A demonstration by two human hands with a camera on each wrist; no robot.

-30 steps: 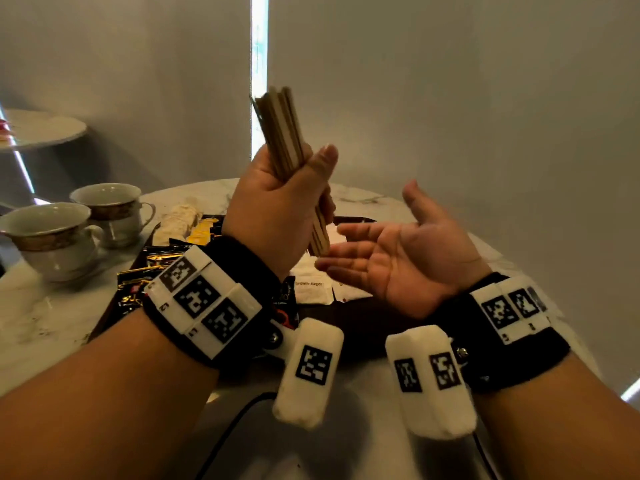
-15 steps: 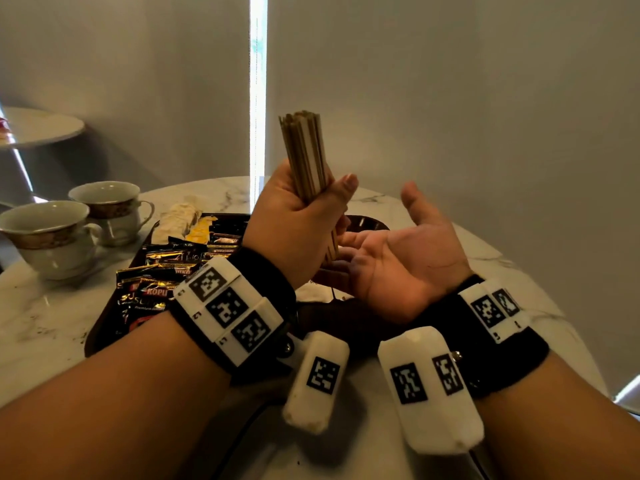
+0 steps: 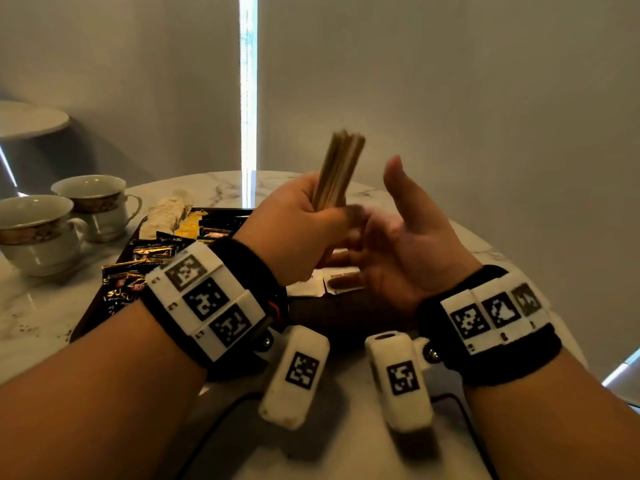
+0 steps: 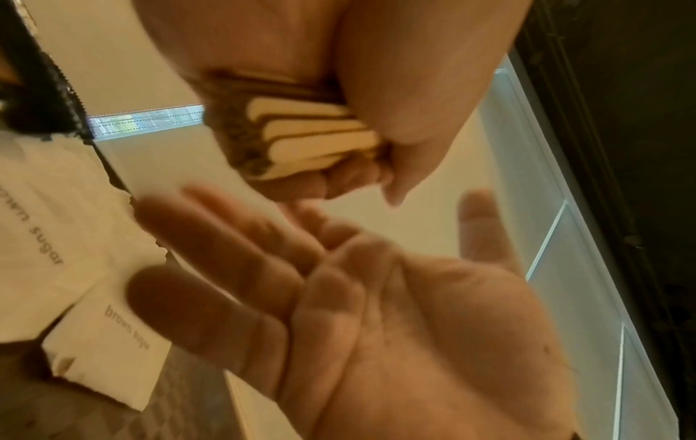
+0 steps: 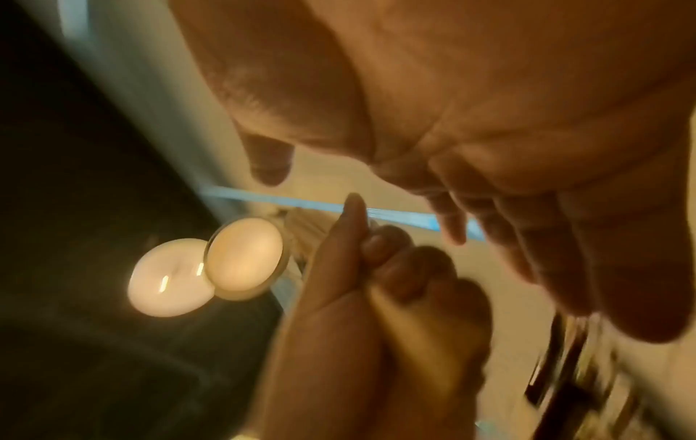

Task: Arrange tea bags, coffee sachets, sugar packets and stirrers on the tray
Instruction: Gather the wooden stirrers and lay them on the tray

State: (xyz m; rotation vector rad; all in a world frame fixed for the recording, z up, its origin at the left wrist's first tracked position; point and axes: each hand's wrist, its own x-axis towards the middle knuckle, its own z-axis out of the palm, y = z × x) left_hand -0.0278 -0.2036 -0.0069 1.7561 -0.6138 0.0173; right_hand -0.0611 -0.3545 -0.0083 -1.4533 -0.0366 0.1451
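My left hand grips a bundle of wooden stirrers upright above the dark tray; their lower ends show under the fist. My right hand is held open, palm facing left, right beside the bundle's lower end, and I cannot tell if they touch. Black coffee sachets fill the tray's left side. White brown sugar packets lie under my hands, also in the left wrist view. A pale tea bag pile sits at the tray's far left corner.
Two white cups with gold bands stand left of the tray on the round marble table. A grey wall and a bright window strip are behind. A black cable runs near the table's front edge.
The left hand has moved right with the stirrers, which now tilt to the right. The right palm stays open by their lower end and has turned more upright.
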